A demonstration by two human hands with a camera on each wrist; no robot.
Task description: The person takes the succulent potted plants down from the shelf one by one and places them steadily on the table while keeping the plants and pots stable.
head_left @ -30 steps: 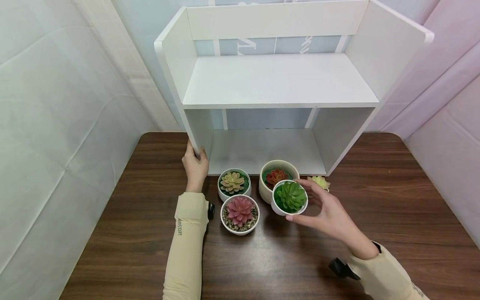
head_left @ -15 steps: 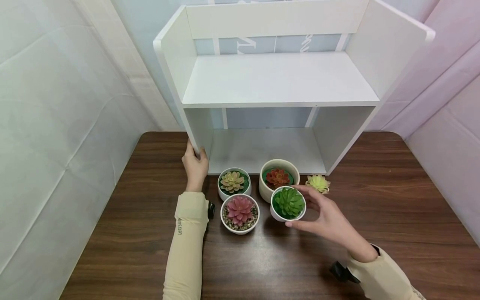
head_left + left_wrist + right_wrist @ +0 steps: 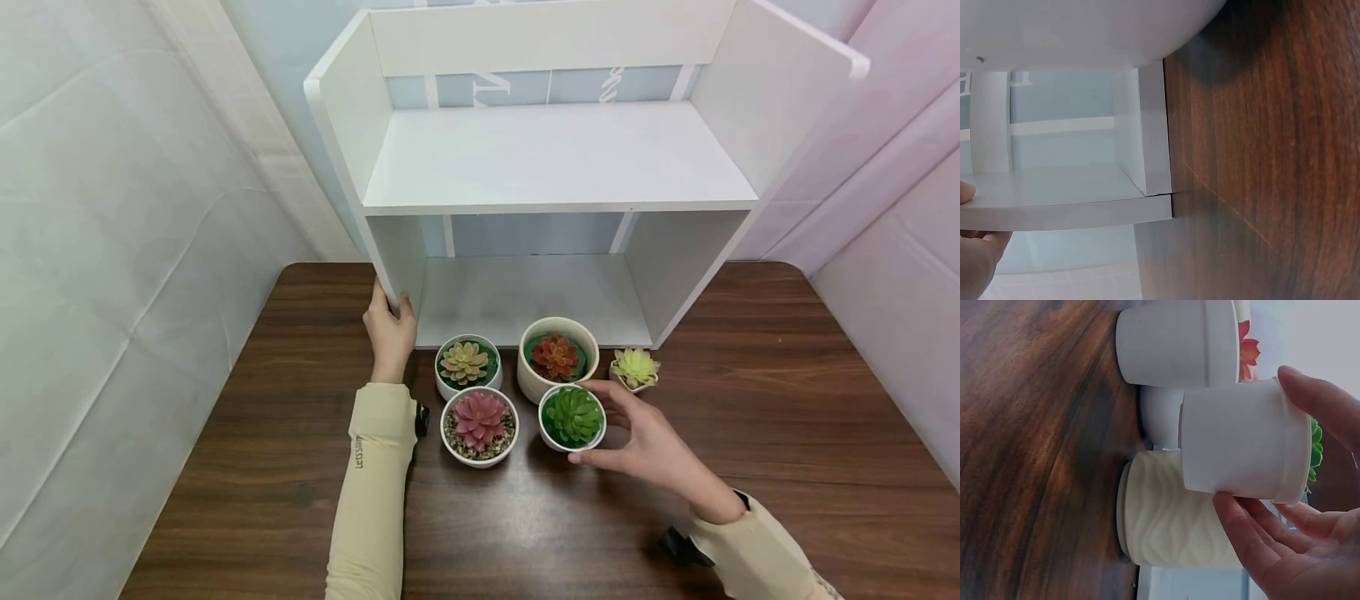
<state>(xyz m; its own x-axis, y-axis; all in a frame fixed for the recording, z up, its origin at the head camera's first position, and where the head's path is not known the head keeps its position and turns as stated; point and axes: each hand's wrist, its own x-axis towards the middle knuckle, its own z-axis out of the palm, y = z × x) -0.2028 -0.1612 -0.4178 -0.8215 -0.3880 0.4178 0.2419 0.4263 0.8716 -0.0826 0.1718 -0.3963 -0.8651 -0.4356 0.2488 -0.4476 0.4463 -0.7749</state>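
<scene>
My left hand (image 3: 391, 340) grips the front edge of the left side panel of a white two-tier shelf (image 3: 561, 154). In the left wrist view, its thumb and fingers lie on opposite faces of the panel (image 3: 1066, 215). My right hand (image 3: 651, 440) holds a small white pot with a green succulent (image 3: 573, 416) between thumb and fingers. The right wrist view shows this white pot (image 3: 1241, 440) raised off the table, with a gap under its base. Right behind it stands a cream wavy-sided pot (image 3: 1169, 515) with a red succulent (image 3: 556, 357).
A white pot with a pink succulent (image 3: 480, 422) stands left of the held pot. Behind that is a white pot with a yellowish succulent (image 3: 464, 364). A small pale-green succulent (image 3: 636, 367) sits by the shelf's right front corner. The brown wooden table (image 3: 247, 467) carries everything.
My right hand has brought the green succulent's pot lower and toward me, slightly left, uncovering more of the red and pale-green succulents. The left hand keeps its hold on the shelf panel.
</scene>
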